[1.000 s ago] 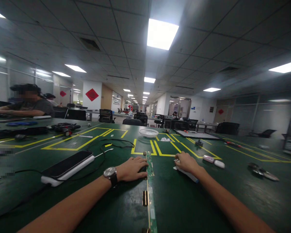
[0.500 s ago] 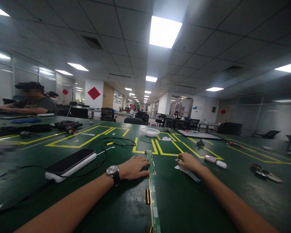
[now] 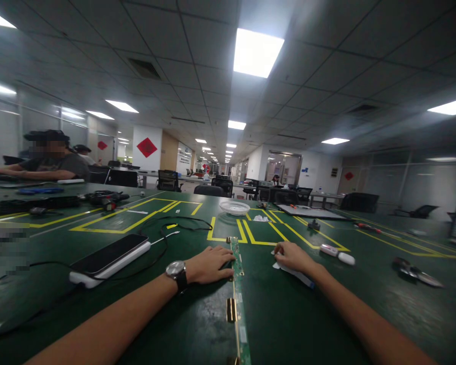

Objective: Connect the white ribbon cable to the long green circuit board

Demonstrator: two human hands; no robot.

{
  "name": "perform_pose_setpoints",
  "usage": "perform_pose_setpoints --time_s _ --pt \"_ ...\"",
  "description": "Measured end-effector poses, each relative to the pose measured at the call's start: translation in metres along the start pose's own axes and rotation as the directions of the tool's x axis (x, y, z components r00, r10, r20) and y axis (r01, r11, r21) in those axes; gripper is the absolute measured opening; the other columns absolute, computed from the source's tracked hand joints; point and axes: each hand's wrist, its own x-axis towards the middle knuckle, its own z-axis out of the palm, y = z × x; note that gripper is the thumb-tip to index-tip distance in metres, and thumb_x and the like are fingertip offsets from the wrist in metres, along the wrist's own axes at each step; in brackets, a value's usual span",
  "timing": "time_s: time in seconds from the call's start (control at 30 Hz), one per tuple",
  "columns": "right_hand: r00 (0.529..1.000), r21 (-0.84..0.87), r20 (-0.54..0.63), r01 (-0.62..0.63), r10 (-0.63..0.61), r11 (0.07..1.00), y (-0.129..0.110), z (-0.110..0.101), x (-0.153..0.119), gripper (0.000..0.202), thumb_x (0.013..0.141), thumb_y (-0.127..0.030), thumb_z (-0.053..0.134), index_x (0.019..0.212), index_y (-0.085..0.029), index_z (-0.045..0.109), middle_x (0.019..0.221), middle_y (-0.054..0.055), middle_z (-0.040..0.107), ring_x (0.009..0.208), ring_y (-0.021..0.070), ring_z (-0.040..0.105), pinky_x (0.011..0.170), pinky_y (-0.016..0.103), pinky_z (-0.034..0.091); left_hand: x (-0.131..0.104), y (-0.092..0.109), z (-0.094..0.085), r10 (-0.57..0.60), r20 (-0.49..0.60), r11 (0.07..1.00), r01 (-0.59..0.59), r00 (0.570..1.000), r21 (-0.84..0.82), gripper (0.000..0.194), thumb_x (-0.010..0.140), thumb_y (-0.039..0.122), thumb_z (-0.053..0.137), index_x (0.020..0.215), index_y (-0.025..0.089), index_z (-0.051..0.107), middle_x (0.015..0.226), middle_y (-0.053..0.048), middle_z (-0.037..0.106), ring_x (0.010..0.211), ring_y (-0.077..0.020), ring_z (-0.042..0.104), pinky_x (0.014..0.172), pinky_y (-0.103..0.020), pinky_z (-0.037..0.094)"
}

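Observation:
A long, narrow green circuit board (image 3: 239, 291) with gold-coloured metal parts along its left side runs up the table in front of me. My left hand (image 3: 212, 264) lies palm down beside it, fingers stretched out and tips touching the board's left edge near the far end. To the right of the board, my right hand (image 3: 293, 256) is closed, its fingertips pinched at a crumpled white strip (image 3: 302, 278). The strip's lower part trails under the hand and ends in a blue tip. My fingers hide the pinched end.
Left of my hands, a black-topped white device (image 3: 110, 259) lies among black cables. A white round basket (image 3: 234, 207) and scraps of paper (image 3: 261, 218) are farther back. At right are a small white case (image 3: 345, 258) and scissors (image 3: 416, 272). A co-worker (image 3: 49, 154) sits far left.
My right hand has shifted slightly left and down and is curled more tightly over the strip. My left hand has barely moved; its fingers are drawn a little closer together.

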Motion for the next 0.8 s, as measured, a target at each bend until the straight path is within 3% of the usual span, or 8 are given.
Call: perform_pose_setpoints --time_s 0.3,0.6,0.8 --pt "0.993 0.161 -0.033 0.117 -0.113 0.98 -0.013 0.006 0.002 0.016 0.081 -0.022 0.065 0.095 -0.018 0.072 0.092 0.005 0.071 0.082 0.0177 0.064 0.07 0.023 0.044 0.0 0.002 -0.002 -0.001 0.007 1.0 0.001 1.0 0.006 0.052 0.098 0.054 0.041 0.137 0.022 0.053 0.144 -0.01 0.051 0.129 -0.0296 0.048 0.102 -0.044 0.039" --pt "0.951 0.191 -0.103 0.307 -0.292 0.932 -0.071 0.011 -0.008 0.012 0.08 -0.023 0.062 0.085 -0.018 0.072 0.087 0.004 0.071 0.081 0.019 0.063 0.07 0.026 0.042 0.002 0.004 -0.001 -0.011 0.015 1.0 0.01 1.0 0.029 0.05 0.098 0.054 0.041 0.136 0.023 0.053 0.144 -0.01 0.05 0.129 -0.0305 0.047 0.103 -0.045 0.037" --pt "0.935 0.154 -0.115 0.351 -0.337 0.923 -0.08 0.012 -0.01 0.02 0.081 -0.02 0.059 0.093 -0.021 0.074 0.088 0.004 0.069 0.082 0.0193 0.061 0.072 0.026 0.04 0.002 0.004 0.0 -0.007 0.009 1.0 0.007 1.0 0.022 0.051 0.098 0.053 0.042 0.138 0.023 0.05 0.143 -0.01 0.051 0.129 -0.0304 0.047 0.102 -0.045 0.037"
